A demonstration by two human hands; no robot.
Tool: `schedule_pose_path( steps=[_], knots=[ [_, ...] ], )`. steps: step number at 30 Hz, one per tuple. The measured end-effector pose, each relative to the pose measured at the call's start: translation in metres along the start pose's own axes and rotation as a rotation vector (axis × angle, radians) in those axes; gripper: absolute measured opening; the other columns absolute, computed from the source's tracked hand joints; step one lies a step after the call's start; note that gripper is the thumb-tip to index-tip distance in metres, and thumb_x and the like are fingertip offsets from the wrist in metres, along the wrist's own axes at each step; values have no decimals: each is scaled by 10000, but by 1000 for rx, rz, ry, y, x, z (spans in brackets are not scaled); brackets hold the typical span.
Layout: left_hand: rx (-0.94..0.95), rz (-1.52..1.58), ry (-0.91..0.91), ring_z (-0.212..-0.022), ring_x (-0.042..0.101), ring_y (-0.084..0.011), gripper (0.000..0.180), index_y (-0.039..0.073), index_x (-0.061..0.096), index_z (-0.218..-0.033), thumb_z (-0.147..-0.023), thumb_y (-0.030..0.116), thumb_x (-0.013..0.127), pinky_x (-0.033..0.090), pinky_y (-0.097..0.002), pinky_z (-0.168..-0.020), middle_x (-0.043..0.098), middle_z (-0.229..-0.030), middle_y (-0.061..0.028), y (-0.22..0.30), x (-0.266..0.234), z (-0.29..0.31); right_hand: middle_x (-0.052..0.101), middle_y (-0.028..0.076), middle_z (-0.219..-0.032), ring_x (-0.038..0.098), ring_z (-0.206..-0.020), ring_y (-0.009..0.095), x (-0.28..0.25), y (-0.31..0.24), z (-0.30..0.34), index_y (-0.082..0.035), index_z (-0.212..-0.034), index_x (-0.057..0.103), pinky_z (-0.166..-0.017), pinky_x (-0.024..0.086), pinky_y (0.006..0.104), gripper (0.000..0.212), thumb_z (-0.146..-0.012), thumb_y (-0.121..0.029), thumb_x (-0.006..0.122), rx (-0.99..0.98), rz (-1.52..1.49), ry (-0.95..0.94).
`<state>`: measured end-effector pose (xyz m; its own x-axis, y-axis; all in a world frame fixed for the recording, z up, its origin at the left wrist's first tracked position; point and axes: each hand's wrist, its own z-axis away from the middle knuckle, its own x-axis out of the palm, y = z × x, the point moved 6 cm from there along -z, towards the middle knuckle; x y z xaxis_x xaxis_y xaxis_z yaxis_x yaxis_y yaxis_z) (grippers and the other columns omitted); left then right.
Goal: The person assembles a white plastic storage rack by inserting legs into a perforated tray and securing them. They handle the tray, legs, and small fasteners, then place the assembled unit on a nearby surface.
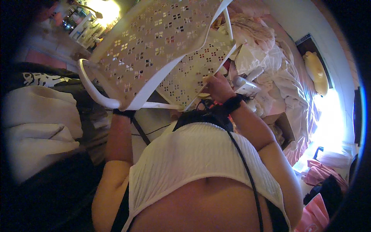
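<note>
A white metal shelf rack (156, 82) with perforated panels and a tubular frame fills the upper middle, tilted in front of me. Its panels are cut with small four-square holes, one panel lying below the other. My right hand (221, 89) has its fingers closed on the near right edge of the lower panel. At the rack's near left corner, by the curved tube, my left forearm (118, 139) reaches up behind the frame. The left hand itself is hidden there, so its grip does not show. Dark bands circle both wrists.
Rumpled pink and cream bedding (284, 83) spreads at the right, with white cylindrical items (247, 86) and a cardboard box (284, 129) on it. A yellow plush toy (315, 73) lies beyond. Cream folded cloth (42, 112) and dark clothing are piled left. A lamp (104, 11) glows far left.
</note>
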<state>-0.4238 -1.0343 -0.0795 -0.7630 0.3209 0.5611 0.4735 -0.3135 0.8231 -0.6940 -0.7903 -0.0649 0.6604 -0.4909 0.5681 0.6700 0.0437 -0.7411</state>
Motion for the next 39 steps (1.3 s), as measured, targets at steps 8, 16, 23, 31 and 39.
schedule_pose_path(
  steps=[8,16,23,31,39],
  knots=[
    [-330,43,-612,-1113,493,-291,555,64,468,-1221,-830,454,519,365,-463,-967,544,-1172,-112,-64,71,2,509,85,-1150,513,-1060,236,-21,-40,16,-77,-1168,479,-880,454,382,367,-806,-104,529,-157,96,-123],
    [-762,138,-768,-1052,543,-284,498,120,397,-1287,-845,296,544,446,-427,-890,537,-1184,-108,-85,164,37,564,89,-1069,560,-969,225,-81,-90,80,-55,-1156,483,-795,482,382,358,-812,-137,535,-348,115,63],
    [-1037,-54,-811,-990,581,-304,420,65,452,-1213,-873,298,528,518,-514,-776,555,-1144,-132,-141,242,82,576,75,-1029,564,-930,188,-121,-109,135,-57,-1127,506,-761,479,330,317,-841,-189,541,-455,16,204],
    [-1136,18,-895,-989,583,-307,427,60,422,-1253,-901,299,461,510,-492,-817,558,-1156,-125,-189,271,118,589,37,-834,548,-712,105,-149,-97,271,-45,-977,583,-633,444,226,226,-870,-243,557,-717,451,1153],
    [-1137,25,-923,-974,582,-265,330,81,464,-1177,-906,270,473,519,-417,-818,586,-1046,-88,-223,288,145,598,50,-759,568,-720,128,-11,-40,252,3,-928,602,-651,472,264,172,-809,-122,604,-719,999,1001]
  ],
)
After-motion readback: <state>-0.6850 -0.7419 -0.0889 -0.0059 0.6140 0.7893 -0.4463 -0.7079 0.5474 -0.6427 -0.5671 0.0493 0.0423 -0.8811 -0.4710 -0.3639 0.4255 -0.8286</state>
